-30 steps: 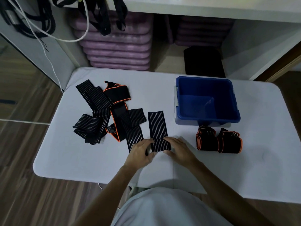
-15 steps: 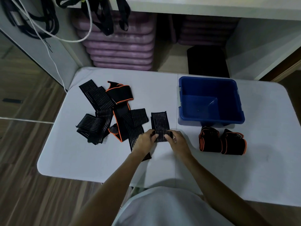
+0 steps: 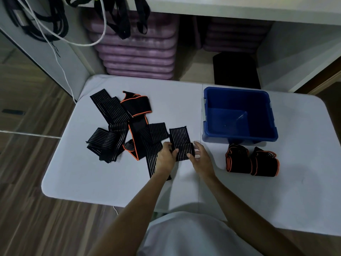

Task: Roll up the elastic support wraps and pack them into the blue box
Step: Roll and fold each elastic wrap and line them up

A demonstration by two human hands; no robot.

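A striped black wrap (image 3: 180,143) lies on the white worktop (image 3: 92,174), its near end rolled into a short cylinder, its far end flat and pointing away from the person. The left hand (image 3: 166,157) grips the roll's left end, thumb curled over the top; the right hand (image 3: 200,157) holds the right end, thumb on the roll and fingers curved round its side. Just left of the left hand a heap of unrolled wraps (image 3: 121,126) sprawls: several striped black ones crossing each other, and one orange-edged wrap (image 3: 136,108) lying among them. One striped strip (image 3: 153,163) runs from the heap toward the near edge, passing under the left wrist. Right of the hands, apart from them, two rolled orange-edged wraps (image 3: 251,161) lie side by side, touching. Just beyond these sits the blue box (image 3: 239,137), open, nothing showing inside. Behind the worktop, purple stacked items (image 3: 136,52) fill a shelf bay; black straps (image 3: 121,19) and a white cable (image 3: 55,45) hang at upper left. The floor (image 3: 27,209) is wood-patterned.
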